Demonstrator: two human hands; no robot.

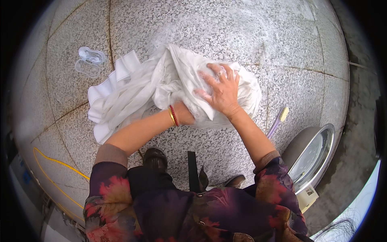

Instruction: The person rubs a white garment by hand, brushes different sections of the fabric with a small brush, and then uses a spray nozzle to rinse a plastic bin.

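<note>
A heap of wet white fabric (145,81) lies bunched on the speckled stone floor, with a stiffer white band (101,99) folded in waves along its left side. My right hand (223,92) lies palm down on the right part of the heap, fingers spread and soapy. Lower and to the left, my left hand (183,113) reaches under the near edge of the cloth. Its fingers are hidden by cloth and foam, so their grip does not show. Suds (198,113) gather between the two hands.
A purple-handled scrubbing brush (278,121) lies right of the cloth, near a tilted metal basin (326,142) containing water. A pale box (307,198) is beside the basin. Clear plastic containers (90,62) rest at upper left, a yellow cord (62,163) lower left. Foam (242,30) covers the far floor.
</note>
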